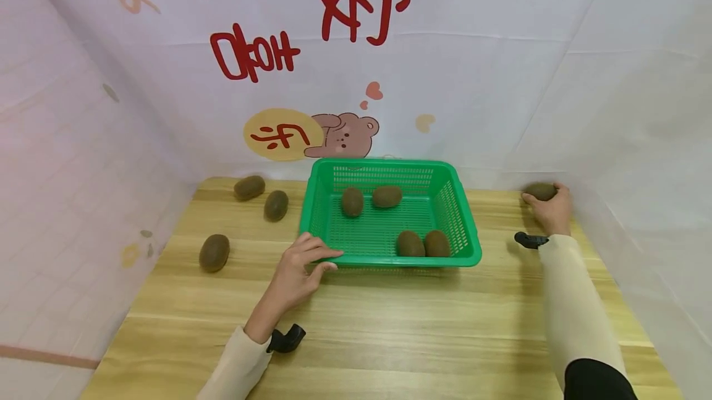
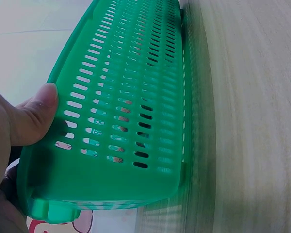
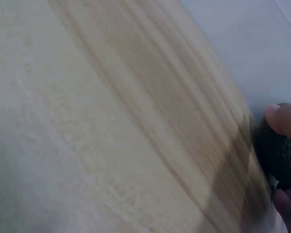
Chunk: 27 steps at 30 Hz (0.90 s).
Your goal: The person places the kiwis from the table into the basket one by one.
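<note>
My left hand [image 1: 300, 267] pinches the near left rim of a green plastic basket [image 1: 356, 260], thumb outside and fingers over the edge. The left wrist view shows the thumb [image 2: 41, 109] against the basket's slotted wall [image 2: 121, 97]. Inside the basket lie several brown kiwis, two toward the back, one of them a kiwi [image 1: 352, 201], and two side by side at the front right, including another kiwi [image 1: 410, 243]. At the table's far right corner my right hand [image 1: 553, 209] grips a kiwi [image 1: 541, 190] between thumb and fingers. That kiwi [image 3: 276, 150] is partly cut off in the right wrist view.
Three loose kiwis lie left of the basket: one kiwi [image 1: 249, 188] at the back edge, a second kiwi [image 1: 275, 206] near it, a third kiwi [image 1: 214, 253] farther forward. White printed cloth [image 1: 473, 78] hangs behind and beside the wooden table [image 1: 389, 338].
</note>
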Tool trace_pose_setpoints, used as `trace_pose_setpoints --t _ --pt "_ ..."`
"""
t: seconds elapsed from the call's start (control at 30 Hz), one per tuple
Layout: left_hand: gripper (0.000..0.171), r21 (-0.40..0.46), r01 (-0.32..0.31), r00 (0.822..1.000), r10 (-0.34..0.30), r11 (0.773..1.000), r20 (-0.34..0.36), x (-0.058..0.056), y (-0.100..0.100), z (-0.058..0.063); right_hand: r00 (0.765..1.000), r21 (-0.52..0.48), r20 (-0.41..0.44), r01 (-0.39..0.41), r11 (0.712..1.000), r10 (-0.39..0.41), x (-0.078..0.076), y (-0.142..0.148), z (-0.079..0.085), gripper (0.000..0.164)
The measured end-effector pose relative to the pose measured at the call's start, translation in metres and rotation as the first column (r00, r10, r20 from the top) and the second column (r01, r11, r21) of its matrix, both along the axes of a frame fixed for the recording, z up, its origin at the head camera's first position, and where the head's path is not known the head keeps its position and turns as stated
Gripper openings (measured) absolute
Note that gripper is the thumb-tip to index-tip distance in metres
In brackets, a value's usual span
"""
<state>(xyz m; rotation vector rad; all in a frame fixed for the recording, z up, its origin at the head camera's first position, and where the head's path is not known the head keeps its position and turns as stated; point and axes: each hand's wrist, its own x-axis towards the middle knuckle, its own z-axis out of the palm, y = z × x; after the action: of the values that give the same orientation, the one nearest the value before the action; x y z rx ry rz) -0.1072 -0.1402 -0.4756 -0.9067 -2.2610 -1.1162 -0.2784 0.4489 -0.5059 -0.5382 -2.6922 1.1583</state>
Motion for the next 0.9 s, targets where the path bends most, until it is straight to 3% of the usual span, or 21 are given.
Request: trace_pose_setpoints --t 0.43,0.9 --pt "0.022 -0.008 -0.004 1.000 0.004 1.000 0.028 0.000 0.001 0.001 0.999 -0.013 0.028 0.026 1.000 -0.026 0.003 -0.001 0.006 0.097" --pt "0.020 0.003 0.008 1.000 -0.008 1.000 -0.002 -0.001 0.002 -0.001 0.999 -0.036 -0.046 0.014 0.999 -0.016 0.022 -0.014 0.024 0.093"
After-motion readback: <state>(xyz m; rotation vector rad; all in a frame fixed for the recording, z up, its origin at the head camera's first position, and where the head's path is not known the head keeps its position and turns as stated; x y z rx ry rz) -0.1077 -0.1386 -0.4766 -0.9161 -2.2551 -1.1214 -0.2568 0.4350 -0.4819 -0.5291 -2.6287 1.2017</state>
